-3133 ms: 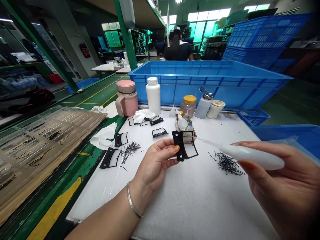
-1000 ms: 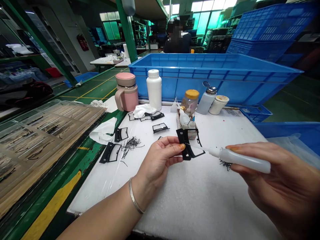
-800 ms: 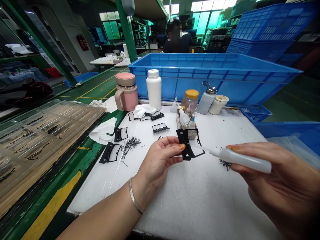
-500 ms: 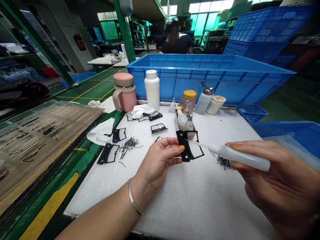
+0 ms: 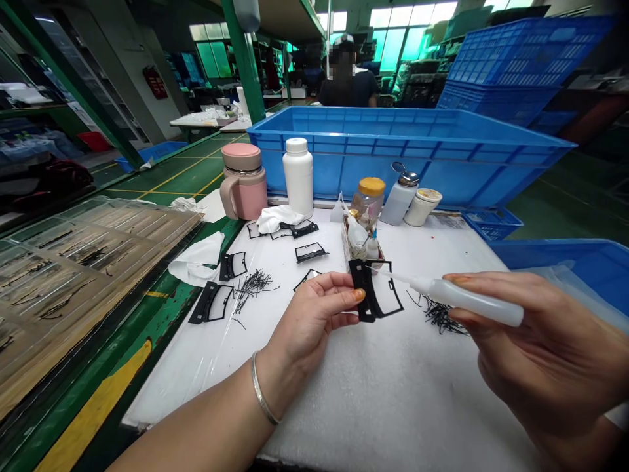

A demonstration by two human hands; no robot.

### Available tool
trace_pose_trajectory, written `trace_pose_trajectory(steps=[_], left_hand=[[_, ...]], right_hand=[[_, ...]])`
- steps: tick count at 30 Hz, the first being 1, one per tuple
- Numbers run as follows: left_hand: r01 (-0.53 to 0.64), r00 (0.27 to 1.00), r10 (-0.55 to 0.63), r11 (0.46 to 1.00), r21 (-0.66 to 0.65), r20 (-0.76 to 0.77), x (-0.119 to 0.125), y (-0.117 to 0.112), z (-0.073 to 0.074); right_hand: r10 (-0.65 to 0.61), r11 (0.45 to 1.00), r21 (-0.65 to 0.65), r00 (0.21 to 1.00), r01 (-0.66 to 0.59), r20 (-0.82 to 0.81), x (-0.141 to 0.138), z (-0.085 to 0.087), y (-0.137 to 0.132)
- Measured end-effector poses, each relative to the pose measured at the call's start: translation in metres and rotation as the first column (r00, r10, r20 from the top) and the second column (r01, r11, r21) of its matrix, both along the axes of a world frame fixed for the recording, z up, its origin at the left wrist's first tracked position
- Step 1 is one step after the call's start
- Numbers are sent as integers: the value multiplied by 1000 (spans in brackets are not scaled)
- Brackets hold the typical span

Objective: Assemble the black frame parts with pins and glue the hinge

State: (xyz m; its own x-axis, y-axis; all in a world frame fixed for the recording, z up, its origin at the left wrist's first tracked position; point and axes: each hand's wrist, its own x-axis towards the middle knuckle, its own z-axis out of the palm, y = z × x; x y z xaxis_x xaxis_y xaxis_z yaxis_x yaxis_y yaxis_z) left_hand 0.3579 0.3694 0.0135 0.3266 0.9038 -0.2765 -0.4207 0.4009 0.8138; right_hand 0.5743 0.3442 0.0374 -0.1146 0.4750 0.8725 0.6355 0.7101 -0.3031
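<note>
Between the thumb and fingers of my left hand (image 5: 319, 314) is a black plastic frame (image 5: 376, 292), held up above the white work surface (image 5: 393, 400). My right hand (image 5: 545, 354) is closed around a translucent white squeeze bottle (image 5: 479, 303). The bottle's thin nozzle points left, and its tip is at the upper part of the frame; whether it touches cannot be made out. Below the bottle lies a pile of short black strips (image 5: 442, 316). Left of my left hand is another pile of black strips (image 5: 253, 288), beside similar black frames (image 5: 211, 303).
A small box of bottles (image 5: 363, 239) stands behind the held frame. Along the back are a pink mug (image 5: 246, 187), a white bottle (image 5: 298, 180), a yellow-lidded jar (image 5: 369, 196) and a pump bottle (image 5: 400, 196), before a large blue crate (image 5: 417, 154). A person (image 5: 348, 82) sits beyond.
The nozzle tip has shifted slightly along the upper part of the black frame, and the squeeze bottle sits a little further left. Both hands keep their grips.
</note>
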Motion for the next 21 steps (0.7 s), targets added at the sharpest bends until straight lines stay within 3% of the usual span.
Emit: trace_pose_trajectory(steps=[21], left_hand=[[18,1000,-18,1000,18,-17,1,1,0]], right_hand=[[-3,999,-32,1000,3,-9,1,0,-2]])
